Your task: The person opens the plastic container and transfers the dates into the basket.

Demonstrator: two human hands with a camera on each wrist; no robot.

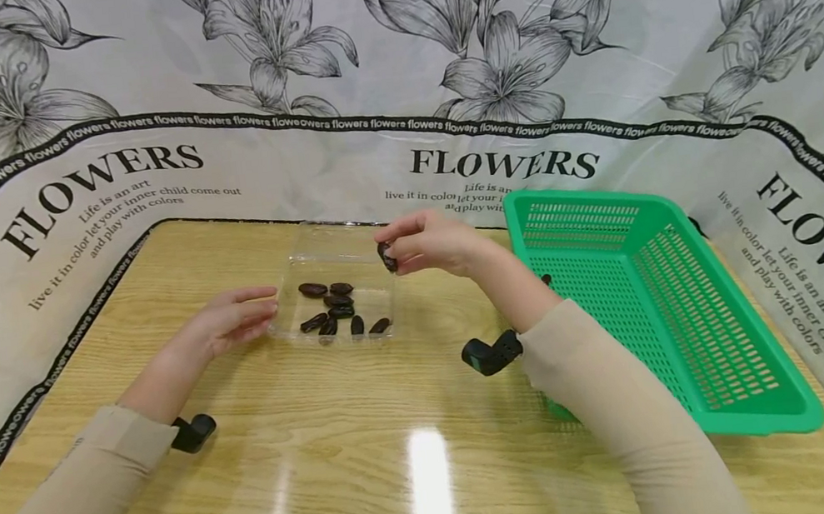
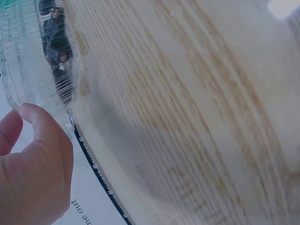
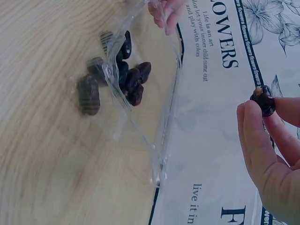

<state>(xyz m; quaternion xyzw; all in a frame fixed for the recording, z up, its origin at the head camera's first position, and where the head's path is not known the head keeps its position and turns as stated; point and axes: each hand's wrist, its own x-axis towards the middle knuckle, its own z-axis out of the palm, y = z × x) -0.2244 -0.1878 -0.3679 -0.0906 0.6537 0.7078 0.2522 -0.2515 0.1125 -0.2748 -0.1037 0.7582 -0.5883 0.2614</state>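
A clear plastic box (image 1: 290,320) stands toward the back of the table with several dark, glossy dates (image 1: 339,301) inside. At its left side is my left hand (image 1: 241,317), fingers fairly straight and fingertips right at the wall. In the left wrist view the thumb and forefinger of the left hand (image 2: 40,159) come up to the box's rim (image 2: 14,101). My right hand (image 1: 433,246) pinches one date (image 1: 387,257) between thumb and fingertips, up over the box's back right corner. The right wrist view shows that pinched date (image 3: 264,101) beside the box.
A green perforated basket (image 1: 735,315) stands on the right, partly behind the right forearm, with a small dark piece (image 1: 546,280) in it. The wooden table (image 1: 327,450) meets a flower-printed sheet (image 1: 341,155) behind. Black wrist cameras (image 1: 493,355) sit on both wrists.
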